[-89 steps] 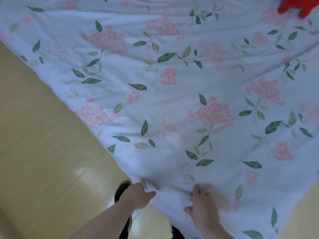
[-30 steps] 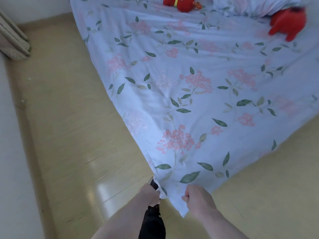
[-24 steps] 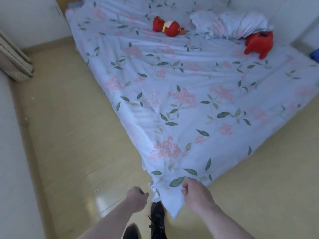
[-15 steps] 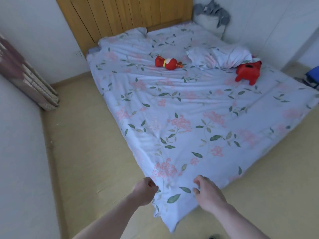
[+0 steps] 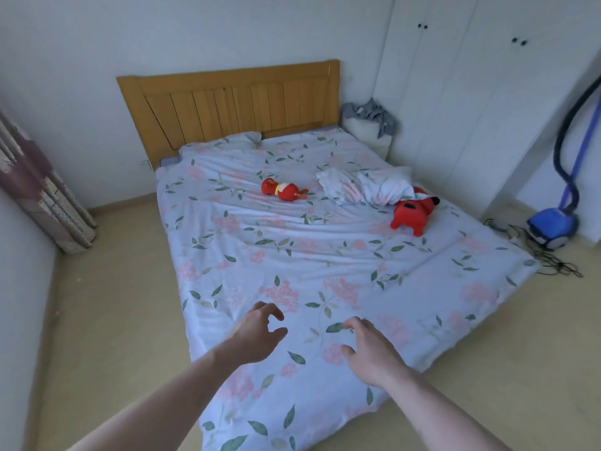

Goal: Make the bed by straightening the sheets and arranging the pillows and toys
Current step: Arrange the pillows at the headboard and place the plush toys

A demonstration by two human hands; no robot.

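A pale blue floral sheet (image 5: 292, 255) covers the bed, with its near corner hanging toward the floor. My left hand (image 5: 257, 336) and my right hand (image 5: 370, 349) hover over that near corner, fingers loosely curled, holding nothing. Far up the bed lie a small red plush toy (image 5: 284, 191) and a larger red plush toy (image 5: 411, 211). A crumpled floral pillow (image 5: 364, 188) lies beside the larger toy. The sheet shows wrinkles across its middle.
A wooden headboard (image 5: 234, 102) stands at the far end. A curtain (image 5: 39, 190) hangs at the left. White wardrobe doors (image 5: 471, 92) line the right wall, with a blue vacuum cleaner (image 5: 553, 226) and cables on the floor. A grey cloth pile (image 5: 370, 117) sits by the headboard.
Both hands let go of the sheet's near corner, which dropped onto the bed edge. My view rose from the sheet to the whole bed, and the hands lifted above it.
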